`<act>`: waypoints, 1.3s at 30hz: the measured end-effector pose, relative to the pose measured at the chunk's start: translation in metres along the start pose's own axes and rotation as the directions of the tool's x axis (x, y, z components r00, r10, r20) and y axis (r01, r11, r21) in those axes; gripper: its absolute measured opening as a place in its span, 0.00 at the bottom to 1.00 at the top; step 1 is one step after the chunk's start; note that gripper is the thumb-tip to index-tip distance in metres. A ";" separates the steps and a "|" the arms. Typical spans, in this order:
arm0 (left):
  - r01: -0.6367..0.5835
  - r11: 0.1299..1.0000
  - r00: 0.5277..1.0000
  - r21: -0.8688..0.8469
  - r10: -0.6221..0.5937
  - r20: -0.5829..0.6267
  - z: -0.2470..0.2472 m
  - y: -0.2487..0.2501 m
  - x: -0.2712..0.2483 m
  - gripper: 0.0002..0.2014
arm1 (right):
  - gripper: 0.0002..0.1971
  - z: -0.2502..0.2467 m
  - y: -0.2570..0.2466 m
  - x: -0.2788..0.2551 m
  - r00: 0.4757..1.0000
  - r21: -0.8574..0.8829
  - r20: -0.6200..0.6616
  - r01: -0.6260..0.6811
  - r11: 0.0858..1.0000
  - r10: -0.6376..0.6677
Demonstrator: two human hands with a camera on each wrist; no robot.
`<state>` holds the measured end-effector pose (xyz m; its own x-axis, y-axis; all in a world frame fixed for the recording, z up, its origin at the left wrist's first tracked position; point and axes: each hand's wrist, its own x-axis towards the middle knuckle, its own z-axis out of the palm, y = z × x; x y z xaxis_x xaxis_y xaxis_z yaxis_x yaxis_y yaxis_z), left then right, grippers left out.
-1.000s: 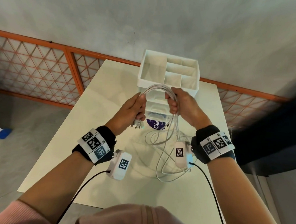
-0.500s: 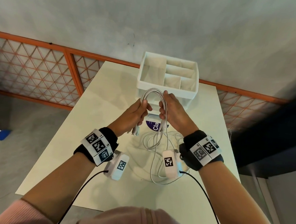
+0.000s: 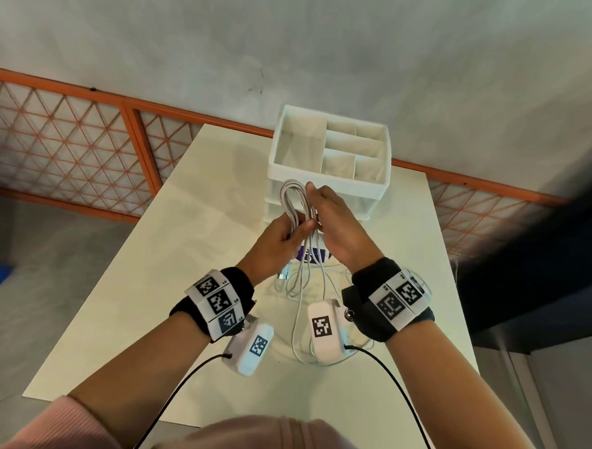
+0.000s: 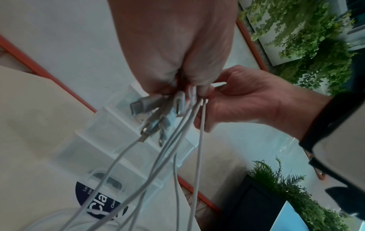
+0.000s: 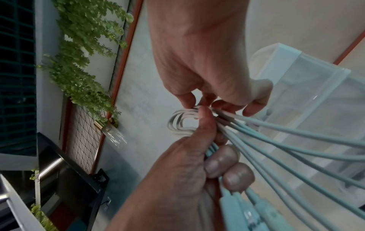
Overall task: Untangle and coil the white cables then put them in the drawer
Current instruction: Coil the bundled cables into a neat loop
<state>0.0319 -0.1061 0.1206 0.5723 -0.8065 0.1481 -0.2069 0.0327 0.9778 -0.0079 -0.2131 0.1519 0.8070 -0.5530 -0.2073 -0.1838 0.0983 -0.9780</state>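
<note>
Where both hands meet just in front of the drawer unit (image 3: 328, 164): white cables (image 3: 294, 203), folded bundle; left hand (image 3: 276, 244) fingers clamped round it, right hand (image 3: 336, 223) fingers pinching strands; loose lengths trailing to the desk (image 3: 183, 252).

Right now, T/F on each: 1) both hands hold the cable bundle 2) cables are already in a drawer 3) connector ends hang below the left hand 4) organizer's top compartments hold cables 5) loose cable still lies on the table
1) True: left hand and right hand both grip the white cables.
2) False: they are held above the table.
3) True: connectors stick out below its fingers.
4) False: the organizer top compartments look empty.
5) True: strands trail down onto the table.
</note>
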 end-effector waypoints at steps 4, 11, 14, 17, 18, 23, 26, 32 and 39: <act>-0.005 0.999 1.000 -0.048 0.006 0.006 -0.002 0.000 0.000 0.18 | 0.20 -0.003 0.000 -0.001 0.999 -0.012 0.028 0.037 0.999 -0.036; 0.022 0.989 1.000 -0.143 -0.021 0.002 -0.010 0.000 0.002 0.15 | 0.30 0.001 0.007 -0.006 0.970 -0.108 0.244 0.023 0.994 0.004; 0.007 0.984 0.996 -0.178 -0.023 -0.084 -0.020 0.004 0.007 0.13 | 0.40 -0.001 0.016 -0.013 0.938 -0.237 0.338 0.007 0.972 0.075; 0.022 0.994 0.985 -0.107 -0.040 -0.165 -0.032 -0.002 0.008 0.12 | 0.38 -0.016 0.013 -0.014 0.937 -0.531 0.324 0.067 0.845 0.130; 0.023 0.997 0.981 -0.077 -0.038 -0.193 -0.034 -0.006 0.008 0.12 | 0.34 -0.020 0.011 -0.015 0.932 -0.568 0.341 0.102 0.817 0.120; -0.022 0.998 0.908 0.055 0.043 -0.417 -0.037 -0.014 0.013 0.11 | 0.15 -0.025 0.007 -0.017 0.882 -0.571 0.460 0.204 0.795 0.103; -0.002 0.999 0.778 -0.049 -0.030 -0.628 -0.065 -0.018 0.022 0.11 | 0.17 -0.036 0.014 -0.023 0.877 -0.506 0.467 0.160 0.847 0.113; -0.024 0.983 0.768 -0.183 -0.099 -0.633 -0.076 -0.023 0.022 0.15 | 0.13 -0.035 0.017 -0.021 0.934 -0.522 0.343 0.277 0.807 -0.099; -0.079 0.966 0.793 -0.246 -0.089 -0.603 -0.072 -0.025 0.029 0.15 | 0.16 -0.034 0.015 -0.021 0.821 -0.595 0.558 0.291 0.749 0.124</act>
<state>0.1102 -0.0877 0.1113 0.9506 -0.2862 0.1197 -0.0498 0.2403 0.9694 -0.0468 -0.2280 0.1425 0.9525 0.0200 -0.3038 -0.2366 -0.5792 -0.7801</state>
